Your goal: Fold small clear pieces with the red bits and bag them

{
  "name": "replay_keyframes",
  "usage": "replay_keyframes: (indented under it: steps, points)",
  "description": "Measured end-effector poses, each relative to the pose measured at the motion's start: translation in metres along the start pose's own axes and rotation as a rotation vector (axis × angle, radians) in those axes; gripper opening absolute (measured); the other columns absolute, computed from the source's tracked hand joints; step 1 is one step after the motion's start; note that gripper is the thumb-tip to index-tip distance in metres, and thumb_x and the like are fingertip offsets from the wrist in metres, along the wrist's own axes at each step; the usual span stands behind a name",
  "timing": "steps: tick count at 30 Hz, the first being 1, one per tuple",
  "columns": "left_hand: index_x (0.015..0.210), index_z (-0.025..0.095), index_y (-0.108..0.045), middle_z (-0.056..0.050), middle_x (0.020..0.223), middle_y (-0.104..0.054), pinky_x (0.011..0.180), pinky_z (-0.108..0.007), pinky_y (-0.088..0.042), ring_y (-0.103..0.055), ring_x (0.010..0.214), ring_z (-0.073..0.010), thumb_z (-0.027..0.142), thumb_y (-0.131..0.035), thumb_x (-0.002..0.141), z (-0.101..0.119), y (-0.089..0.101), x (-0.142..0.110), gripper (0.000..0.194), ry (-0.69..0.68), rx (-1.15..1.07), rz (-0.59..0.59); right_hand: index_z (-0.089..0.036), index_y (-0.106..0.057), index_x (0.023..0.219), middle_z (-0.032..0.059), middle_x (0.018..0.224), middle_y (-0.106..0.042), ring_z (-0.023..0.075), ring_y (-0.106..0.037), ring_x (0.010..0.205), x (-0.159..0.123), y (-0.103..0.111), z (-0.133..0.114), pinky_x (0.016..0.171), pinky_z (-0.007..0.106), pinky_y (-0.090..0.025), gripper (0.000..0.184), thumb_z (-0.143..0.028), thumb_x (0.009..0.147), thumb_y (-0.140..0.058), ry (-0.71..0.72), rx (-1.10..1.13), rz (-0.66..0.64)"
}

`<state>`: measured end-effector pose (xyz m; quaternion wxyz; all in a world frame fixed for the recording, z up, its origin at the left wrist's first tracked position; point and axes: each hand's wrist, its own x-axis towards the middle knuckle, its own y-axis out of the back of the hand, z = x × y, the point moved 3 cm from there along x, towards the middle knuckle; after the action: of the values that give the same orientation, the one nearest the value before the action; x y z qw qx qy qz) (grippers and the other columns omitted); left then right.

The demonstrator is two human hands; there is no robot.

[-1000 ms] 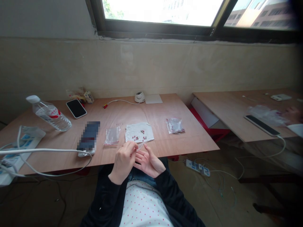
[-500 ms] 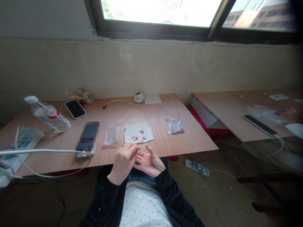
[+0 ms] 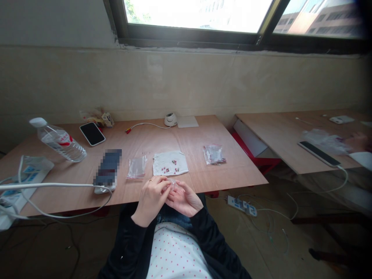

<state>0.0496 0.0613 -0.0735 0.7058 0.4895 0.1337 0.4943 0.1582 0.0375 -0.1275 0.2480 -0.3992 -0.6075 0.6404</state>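
My left hand (image 3: 151,198) and my right hand (image 3: 184,199) meet just below the near edge of the wooden table (image 3: 139,143), fingers pinched together on a small clear plastic bag (image 3: 172,183). A ring shows on my left hand. Right behind the hands lies a white sheet (image 3: 170,163) with several small red pieces on it. An empty clear bag (image 3: 137,167) lies left of the sheet. A filled clear bag (image 3: 214,154) with red pieces lies to the right.
A blurred dark object (image 3: 108,168), a black phone (image 3: 92,134), a water bottle (image 3: 58,140) and white cables (image 3: 52,186) occupy the left side. A small white camera (image 3: 170,119) sits at the back. Another person's hand (image 3: 359,140) works at the right table. A power strip (image 3: 241,205) lies on the floor.
My right hand's fingers, open palm-up before, have curled in to meet the left fingers on the small bag. The view shifted very slightly.
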Motion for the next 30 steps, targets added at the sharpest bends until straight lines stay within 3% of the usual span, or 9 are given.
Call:
replay_keyframes:
  steps: [3, 7, 12, 16, 25, 30]
  points:
    - [0.085, 0.02, -0.063, -0.003, 0.096, -0.063, 0.08, -0.034, -0.042, -0.056, 0.092, -0.0185, 0.019, -0.05, 0.082, 0.0, -0.002, 0.0, 0.014, -0.016, 0.0, -0.017, -0.011, -0.049, 0.103, 0.0052, 0.088, -0.063, 0.0112, -0.06, 0.087, 0.001, 0.003, 0.0, 0.086, 0.026, -0.045, 0.027, -0.023, 0.08, -0.057, -0.008, 0.026, -0.002]
    - [0.089, 0.019, -0.062, -0.003, 0.096, -0.065, 0.082, -0.035, -0.042, -0.056, 0.093, -0.0193, 0.014, -0.053, 0.078, 0.0, -0.002, 0.0, 0.015, -0.022, 0.009, 0.058, -0.011, -0.048, 0.103, 0.0054, 0.09, -0.064, 0.0108, -0.06, 0.085, 0.002, 0.003, 0.0, 0.086, 0.027, -0.045, 0.031, -0.026, 0.079, -0.06, -0.018, 0.071, -0.027]
    - [0.097, 0.021, -0.06, -0.003, 0.103, -0.063, 0.086, -0.036, -0.042, -0.055, 0.099, -0.0198, 0.009, -0.054, 0.074, 0.001, 0.002, 0.0, 0.026, -0.008, -0.053, 0.086, -0.009, -0.045, 0.111, 0.0078, 0.098, -0.063, 0.012, -0.058, 0.094, 0.003, 0.001, 0.002, 0.088, 0.026, -0.044, 0.043, -0.024, 0.076, -0.064, 0.022, 0.077, -0.067]
    - [0.096, 0.021, -0.061, -0.004, 0.107, -0.063, 0.087, -0.036, -0.043, -0.055, 0.1, -0.0195, 0.012, -0.055, 0.076, 0.002, 0.005, 0.0, 0.022, -0.007, -0.143, 0.12, -0.014, -0.045, 0.113, 0.0057, 0.103, -0.062, 0.0116, -0.055, 0.102, 0.005, -0.001, 0.005, 0.087, 0.023, -0.044, 0.046, -0.027, 0.074, -0.066, 0.057, 0.056, -0.075]
    - [0.077, 0.019, -0.065, -0.003, 0.084, -0.067, 0.076, -0.032, -0.048, -0.059, 0.082, -0.0176, 0.012, -0.056, 0.076, 0.004, 0.011, -0.003, 0.011, -0.033, -0.195, 0.342, -0.013, -0.046, 0.115, 0.0058, 0.105, -0.06, 0.0123, -0.055, 0.101, 0.006, 0.005, 0.006, 0.087, 0.025, -0.044, 0.042, -0.03, 0.08, -0.06, 0.087, 0.056, -0.085]
    - [0.09, 0.019, -0.062, -0.005, 0.099, -0.063, 0.071, -0.029, -0.051, -0.06, 0.087, -0.0178, 0.008, -0.055, 0.072, 0.005, 0.011, -0.004, 0.022, 0.072, -0.227, 0.269, -0.013, -0.047, 0.113, 0.0077, 0.106, -0.06, 0.0126, -0.057, 0.099, 0.006, 0.004, 0.006, 0.08, 0.024, -0.047, 0.039, -0.035, 0.082, -0.057, 0.079, 0.02, -0.084]
